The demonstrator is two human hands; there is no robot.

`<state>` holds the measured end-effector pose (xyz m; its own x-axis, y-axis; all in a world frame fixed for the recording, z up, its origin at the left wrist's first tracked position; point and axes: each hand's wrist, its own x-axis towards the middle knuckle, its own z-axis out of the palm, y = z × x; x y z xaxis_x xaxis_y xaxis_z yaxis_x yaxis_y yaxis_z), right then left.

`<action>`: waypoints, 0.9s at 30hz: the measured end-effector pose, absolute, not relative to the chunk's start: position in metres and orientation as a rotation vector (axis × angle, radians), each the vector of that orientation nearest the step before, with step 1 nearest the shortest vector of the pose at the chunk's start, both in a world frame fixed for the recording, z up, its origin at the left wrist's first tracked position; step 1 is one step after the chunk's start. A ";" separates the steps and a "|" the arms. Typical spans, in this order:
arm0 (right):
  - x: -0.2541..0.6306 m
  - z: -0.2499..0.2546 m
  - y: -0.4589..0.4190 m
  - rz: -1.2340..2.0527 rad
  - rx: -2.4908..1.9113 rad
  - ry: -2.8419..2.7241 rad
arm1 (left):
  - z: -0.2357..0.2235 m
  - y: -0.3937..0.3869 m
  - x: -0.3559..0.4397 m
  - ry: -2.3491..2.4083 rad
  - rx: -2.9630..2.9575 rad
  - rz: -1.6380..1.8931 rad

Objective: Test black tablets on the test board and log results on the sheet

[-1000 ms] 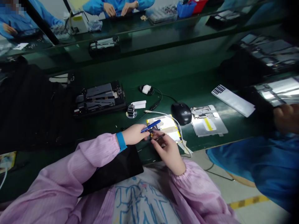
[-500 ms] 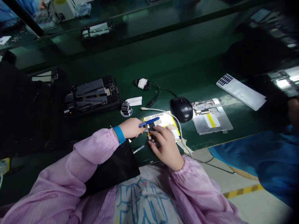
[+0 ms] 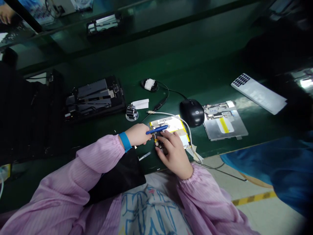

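Observation:
My left hand, with a blue band at the wrist, is closed around a blue pen-like tool. The tool's shaft points right, over an opened tablet with a white battery, yellow tape edges and a small circuit board. On the tablet's near left part, the curled fingers of my right hand grip by the board, thumb and forefinger a little apart. What lies under those fingers is partly hidden. A white cable curves across the tablet's far side and down its right edge.
Right of the tablet are a black mouse, a metal-backed tablet part and a white strip. A tally counter and black device tray lie left. A dark panel sits before me; a person's blue sleeve is right.
The view has shifted slightly, so the mouse and metal-backed part appear a little further right. Both hands keep nearly the same pose; the blue tool is slightly lower and flatter.

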<state>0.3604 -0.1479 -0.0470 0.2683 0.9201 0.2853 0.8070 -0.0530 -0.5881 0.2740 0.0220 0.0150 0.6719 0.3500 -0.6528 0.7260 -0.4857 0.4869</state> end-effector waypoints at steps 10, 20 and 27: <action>0.361 -0.048 -0.148 0.225 -1.870 -1.554 | 0.014 0.022 0.274 0.862 2.037 -0.618; 0.359 -0.048 -0.147 0.192 -1.862 -1.576 | 0.013 0.021 0.276 0.870 2.019 -0.544; 0.358 -0.048 -0.147 0.249 -1.850 -1.561 | 0.011 0.020 0.277 0.866 2.035 -0.528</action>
